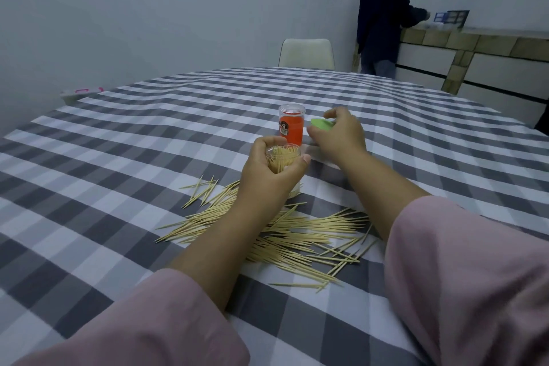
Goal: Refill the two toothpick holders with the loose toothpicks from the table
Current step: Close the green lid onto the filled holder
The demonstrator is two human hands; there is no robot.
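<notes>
Roughly midway: left hand (269, 175) has its grip wrapped round a clear holder (283, 162) packed with toothpicks, right hand (337, 135) pinches a green lid (320, 124), orange holder (291, 125) stands capped behind, many loose toothpicks (297, 235) remain on the checked surface (118, 157).

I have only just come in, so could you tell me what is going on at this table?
A person in pink sleeves is refilling toothpick holders. The left hand grips a clear plastic holder packed with wooden toothpicks, its top open. The right hand is closed on a green plastic lid just beyond it. A clear-capped orange cylindrical holder stands upright behind. Many loose wooden toothpicks lie scattered on the grey-and-white checked tablecloth, so the job is unfinished.
</notes>
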